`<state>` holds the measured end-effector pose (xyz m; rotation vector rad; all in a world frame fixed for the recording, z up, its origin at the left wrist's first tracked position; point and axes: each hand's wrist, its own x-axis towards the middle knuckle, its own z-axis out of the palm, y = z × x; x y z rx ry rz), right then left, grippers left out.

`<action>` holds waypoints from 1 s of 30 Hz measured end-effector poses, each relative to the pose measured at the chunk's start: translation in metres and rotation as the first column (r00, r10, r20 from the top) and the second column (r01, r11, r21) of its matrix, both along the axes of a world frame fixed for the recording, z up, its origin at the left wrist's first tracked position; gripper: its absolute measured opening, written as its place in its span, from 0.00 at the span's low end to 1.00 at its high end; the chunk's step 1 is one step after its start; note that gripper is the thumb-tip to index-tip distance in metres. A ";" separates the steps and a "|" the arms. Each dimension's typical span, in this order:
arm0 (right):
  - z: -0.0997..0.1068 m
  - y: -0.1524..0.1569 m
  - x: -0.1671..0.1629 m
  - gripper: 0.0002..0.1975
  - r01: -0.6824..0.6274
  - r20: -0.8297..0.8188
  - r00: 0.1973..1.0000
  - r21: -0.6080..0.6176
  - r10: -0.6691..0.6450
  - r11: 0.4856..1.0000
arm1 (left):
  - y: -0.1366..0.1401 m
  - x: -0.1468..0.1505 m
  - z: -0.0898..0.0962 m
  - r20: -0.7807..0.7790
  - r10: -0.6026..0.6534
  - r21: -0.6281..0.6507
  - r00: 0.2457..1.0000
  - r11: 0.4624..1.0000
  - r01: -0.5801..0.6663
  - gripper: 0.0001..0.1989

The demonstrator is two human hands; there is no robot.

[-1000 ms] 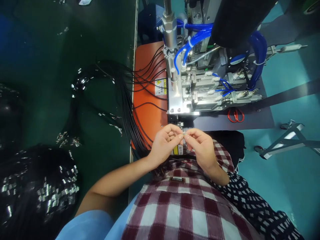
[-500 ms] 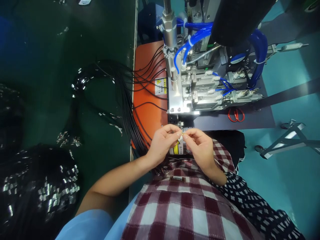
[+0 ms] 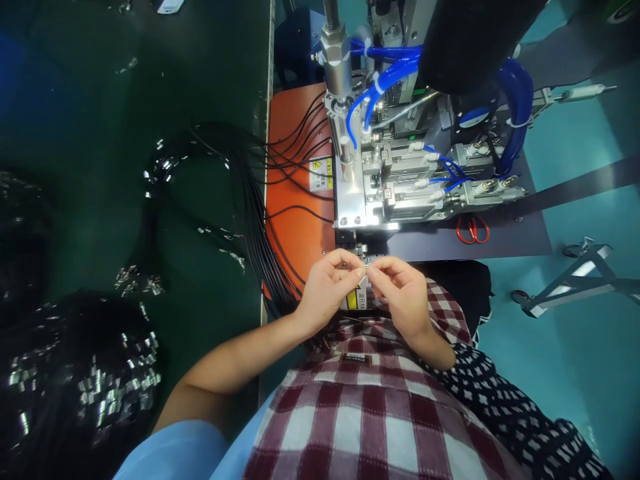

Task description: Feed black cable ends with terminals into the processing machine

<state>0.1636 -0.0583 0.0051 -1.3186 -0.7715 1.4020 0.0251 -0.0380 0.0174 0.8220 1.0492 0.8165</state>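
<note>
In front of the machine, my left hand [image 3: 326, 288] and my right hand [image 3: 406, 297] meet fingertip to fingertip. Thumb and forefinger of each are pinched together. Whatever lies between them is too small to make out. Just beyond the fingertips is a small metal fixture [image 3: 361, 249] at the machine's front edge. A yellow and white label [image 3: 356, 299] shows below the hands. Beside my left hand, a thick bundle of black cables [image 3: 257, 227] hangs over the orange plate [image 3: 300, 247].
The metal machine [image 3: 395, 167] with blue air tubes [image 3: 397, 70] rises ahead. Red-handled scissors [image 3: 473, 231] lie on its dark base [image 3: 530, 243]. Cables with shiny ends [image 3: 137, 280] lie on the dark green table [image 3: 210, 53], and a larger cable heap [image 3: 85, 373] sits nearer.
Both hands stay pinched together in nearly the same place, with only slight finger movement. The view has shifted a little; nothing else has visibly moved.
</note>
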 end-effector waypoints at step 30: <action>-0.008 -0.003 0.002 0.06 -0.026 0.133 0.991 0.099 0.013 0.995 | 0.005 0.002 0.003 0.035 0.057 -0.078 0.998 0.995 -0.054 0.10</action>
